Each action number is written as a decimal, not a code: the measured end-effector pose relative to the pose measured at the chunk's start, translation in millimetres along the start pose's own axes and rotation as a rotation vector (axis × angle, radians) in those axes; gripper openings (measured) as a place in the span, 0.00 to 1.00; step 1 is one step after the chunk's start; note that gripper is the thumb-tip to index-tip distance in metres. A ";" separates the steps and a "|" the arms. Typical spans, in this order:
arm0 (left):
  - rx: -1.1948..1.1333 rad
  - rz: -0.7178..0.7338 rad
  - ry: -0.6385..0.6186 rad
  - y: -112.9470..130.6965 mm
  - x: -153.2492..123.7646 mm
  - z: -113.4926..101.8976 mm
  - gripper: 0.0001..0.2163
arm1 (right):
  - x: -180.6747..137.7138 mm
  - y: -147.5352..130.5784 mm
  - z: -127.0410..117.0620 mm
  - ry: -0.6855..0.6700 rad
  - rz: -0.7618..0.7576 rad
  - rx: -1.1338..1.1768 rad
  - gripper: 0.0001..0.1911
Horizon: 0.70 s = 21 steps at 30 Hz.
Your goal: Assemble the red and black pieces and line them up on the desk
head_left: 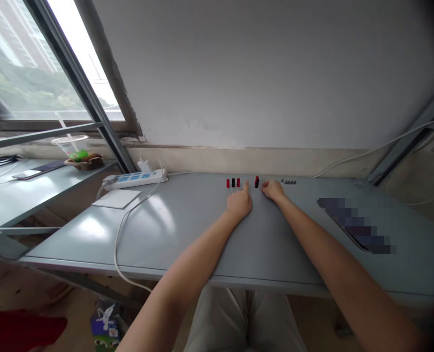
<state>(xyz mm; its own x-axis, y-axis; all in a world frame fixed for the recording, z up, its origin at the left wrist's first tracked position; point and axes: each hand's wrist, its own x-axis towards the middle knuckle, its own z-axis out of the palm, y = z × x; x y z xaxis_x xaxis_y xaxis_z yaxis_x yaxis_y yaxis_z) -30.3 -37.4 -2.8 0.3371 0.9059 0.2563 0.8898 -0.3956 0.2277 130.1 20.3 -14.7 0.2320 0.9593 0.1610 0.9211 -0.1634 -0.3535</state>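
Observation:
Both my arms reach forward over a grey table (187, 234). My left hand (239, 203) rests on the table with its fingers curled, the index finger pointing at a row of small red and black upright cylinders (233, 183). My right hand (273, 189) lies just right of a red and black pair of cylinders (256, 182), fingertips pinched close to them; I cannot see whether it grips one. A short row of tiny dark pieces (289, 182) sits to the right of that hand.
A white power strip (136, 179) with a cable trailing off the front edge lies at the back left, beside a white pad (116, 198). A blurred dark flat object (356, 226) lies at right. A side table at left holds a cup (69, 145) and phone.

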 end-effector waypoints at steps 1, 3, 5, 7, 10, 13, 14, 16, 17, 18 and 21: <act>0.001 -0.032 -0.006 -1.3 1.3 -0.9 0.29 | -1.2 0.7 -2.2 -0.011 -0.004 -0.014 0.09; -0.011 -0.083 -0.014 -3.8 4.0 -2.8 0.31 | -5.5 1.9 -7.9 -0.028 -0.022 -0.060 0.10; -0.037 -0.117 -0.017 -5.8 6.7 -4.1 0.33 | -12.9 2.0 -14.4 -0.048 -0.035 -0.113 0.12; -0.067 -0.138 -0.017 -7.4 9.1 -4.0 0.34 | -23.4 0.2 -20.2 -0.075 -0.030 -0.145 0.12; -0.093 -0.158 -0.003 -9.9 12.3 -1.4 0.34 | -40.9 -4.1 -25.0 -0.052 -0.053 -0.114 0.11; -0.109 -0.166 0.022 -12.5 14.6 2.1 0.31 | -52.5 -6.9 -24.3 -0.003 -0.093 -0.086 0.11; -0.116 -0.164 0.038 -13.3 15.2 2.9 0.29 | -54.3 -7.3 -23.3 0.010 -0.104 -0.076 0.11; -0.136 -0.159 0.094 -14.7 16.0 4.0 0.24 | -55.7 -7.3 -20.8 0.030 -0.117 -0.050 0.10; -0.151 -0.159 0.129 -15.2 16.3 4.3 0.21 | -55.7 -7.2 -19.5 0.038 -0.121 -0.034 0.10; -0.172 -0.158 0.163 -15.7 16.6 4.5 0.18 | -55.6 -7.1 -18.3 0.043 -0.127 -0.014 0.10; -0.313 -0.140 0.240 -16.6 17.9 6.3 0.11 | -55.5 -7.3 -15.7 0.054 -0.151 0.056 0.09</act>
<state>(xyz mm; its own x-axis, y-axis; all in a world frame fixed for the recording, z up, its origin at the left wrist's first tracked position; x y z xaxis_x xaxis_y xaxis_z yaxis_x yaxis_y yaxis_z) -37.1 -13.7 -7.9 0.1054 0.9078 0.4059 0.7727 -0.3317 0.5412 115.5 -35.3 -6.7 0.1104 0.9579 0.2648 0.9282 -0.0041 -0.3721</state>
